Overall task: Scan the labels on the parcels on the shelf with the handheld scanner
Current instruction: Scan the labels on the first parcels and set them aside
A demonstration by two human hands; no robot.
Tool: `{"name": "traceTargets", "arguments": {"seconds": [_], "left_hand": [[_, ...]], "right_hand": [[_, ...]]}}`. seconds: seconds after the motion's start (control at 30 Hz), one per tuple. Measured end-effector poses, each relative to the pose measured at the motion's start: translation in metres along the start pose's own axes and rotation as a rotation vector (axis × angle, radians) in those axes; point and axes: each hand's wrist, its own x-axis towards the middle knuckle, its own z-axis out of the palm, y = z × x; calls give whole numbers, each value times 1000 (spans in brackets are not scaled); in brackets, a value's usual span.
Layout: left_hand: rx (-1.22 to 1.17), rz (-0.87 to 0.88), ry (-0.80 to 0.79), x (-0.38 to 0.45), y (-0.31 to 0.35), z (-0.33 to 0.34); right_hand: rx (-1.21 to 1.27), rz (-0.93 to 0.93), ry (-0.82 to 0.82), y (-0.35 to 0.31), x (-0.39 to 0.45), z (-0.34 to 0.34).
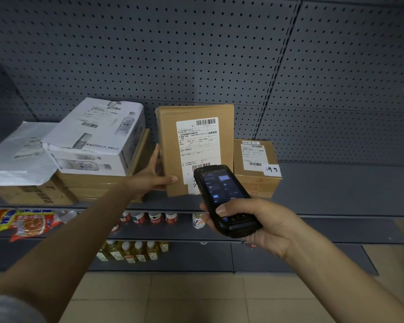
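Note:
A flat brown cardboard parcel point(194, 136) stands upright on the grey shelf point(336, 190), its white shipping label point(200, 148) facing me. My left hand point(154, 176) grips the parcel's lower left edge, thumb across the front. My right hand point(254, 224) holds a black handheld scanner point(222, 197) with its lit screen toward me; the scanner's top overlaps the lower barcode of the label. A smaller brown parcel point(257, 180) with its own label sits just to the right, behind the scanner.
At the left lie a white printed carton point(96, 138) on stacked brown boxes point(98, 183) and a white mailer bag point(19, 155). Lower shelves hold snack packs point(28, 222) and bottles point(135, 250). A pegboard wall point(196, 54) backs the shelf.

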Motion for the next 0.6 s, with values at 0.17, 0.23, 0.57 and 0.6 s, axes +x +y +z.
{"name": "traceTargets", "arguments": {"seconds": [0.17,0.23,0.57,0.6], "left_hand": [[-12,2,-1,3,-2,-2],[-33,-10,-1,5,-3,-3],[-225,-77,-98,37,24,14],[-259,-111,-129,42,29,20]], "right_hand": [[6,-13,-17,1,-2,1],[2,-15,-19,2,-1,0],[6,-145,55,-6,-2,-14],[-4,-169,75,-8,-1,-17]]}}
